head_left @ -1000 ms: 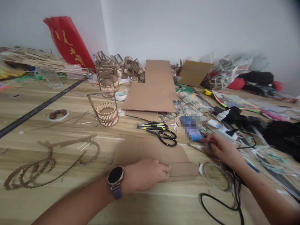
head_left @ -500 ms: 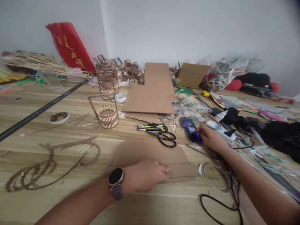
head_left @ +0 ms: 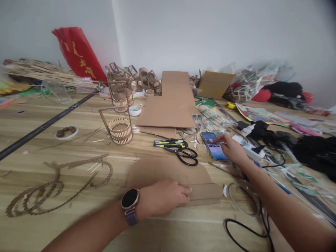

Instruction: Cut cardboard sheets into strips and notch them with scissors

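My left hand [head_left: 164, 198], with a watch [head_left: 130, 198] on its wrist, lies palm down on a cut piece of brown cardboard [head_left: 168, 168]. Its fingers are laid flat, gripping nothing. Over on the right, a phone [head_left: 216, 150] lies on the table with its screen lit. My right hand [head_left: 231, 148] reaches over it, a finger stretched out at the screen and nothing held. Black-handled scissors [head_left: 187, 155] rest partly on the cardboard's far edge. Just behind them are yellow-and-black utility knives [head_left: 170, 143].
A small wooden-slat basket [head_left: 120, 131] stands left of the knives, with several more behind. Larger cardboard [head_left: 168, 108] lies at centre back. Curled brown strips [head_left: 39, 196] spread at left. A black cable [head_left: 244, 224], a power strip [head_left: 250, 148] and plastic packets [head_left: 217, 117] crowd the right.
My right hand has shifted slightly up the phone's screen, which shows a different, brighter page. My left hand stays on the cardboard.
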Motion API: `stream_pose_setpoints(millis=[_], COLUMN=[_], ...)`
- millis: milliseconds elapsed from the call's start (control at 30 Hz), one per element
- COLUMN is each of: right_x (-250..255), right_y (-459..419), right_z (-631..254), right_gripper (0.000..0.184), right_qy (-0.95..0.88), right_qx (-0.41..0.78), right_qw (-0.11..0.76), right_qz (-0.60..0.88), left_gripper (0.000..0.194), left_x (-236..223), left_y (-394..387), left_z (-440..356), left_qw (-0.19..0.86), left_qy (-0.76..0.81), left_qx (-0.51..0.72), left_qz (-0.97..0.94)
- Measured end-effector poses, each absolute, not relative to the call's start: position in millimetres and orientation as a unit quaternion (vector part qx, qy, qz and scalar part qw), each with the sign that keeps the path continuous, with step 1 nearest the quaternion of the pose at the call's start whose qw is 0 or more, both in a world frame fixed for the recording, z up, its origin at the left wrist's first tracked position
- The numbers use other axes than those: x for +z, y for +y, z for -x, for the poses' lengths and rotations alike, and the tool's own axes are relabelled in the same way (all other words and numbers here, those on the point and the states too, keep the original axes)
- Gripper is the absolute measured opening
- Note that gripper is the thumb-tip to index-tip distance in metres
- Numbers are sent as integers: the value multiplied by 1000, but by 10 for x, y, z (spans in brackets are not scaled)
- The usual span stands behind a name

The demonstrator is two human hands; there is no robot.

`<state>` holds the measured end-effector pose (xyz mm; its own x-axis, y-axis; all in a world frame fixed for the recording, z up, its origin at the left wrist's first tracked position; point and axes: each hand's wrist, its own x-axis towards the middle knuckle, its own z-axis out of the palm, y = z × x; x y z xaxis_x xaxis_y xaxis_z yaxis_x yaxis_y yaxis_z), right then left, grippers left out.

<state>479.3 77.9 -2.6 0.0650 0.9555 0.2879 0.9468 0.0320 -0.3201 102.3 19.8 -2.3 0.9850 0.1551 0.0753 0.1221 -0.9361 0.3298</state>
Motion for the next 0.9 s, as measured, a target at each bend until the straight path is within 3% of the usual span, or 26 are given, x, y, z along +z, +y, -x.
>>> stream_pose_setpoints(millis=[367,667,900], right_x=[31,-124,-195], right_y=[33,446,611], right_z=[-4761,-4940,-5031], right_gripper=[12,11,23], right_qy=[-745,-711,-646], right_qx=[-6,8,-6], right_qw=[183,165,175], right_qz=[642,684,743], left_gripper=[30,31,26], left_x=[-15,-23,15], left_y=[196,196,195], left_z=[-1028,-1031,-1028], left_qw=[169,165,156], left_qy=[69,65,66], left_qx=[45,41,48], left_qz=[-982,-983,-984])
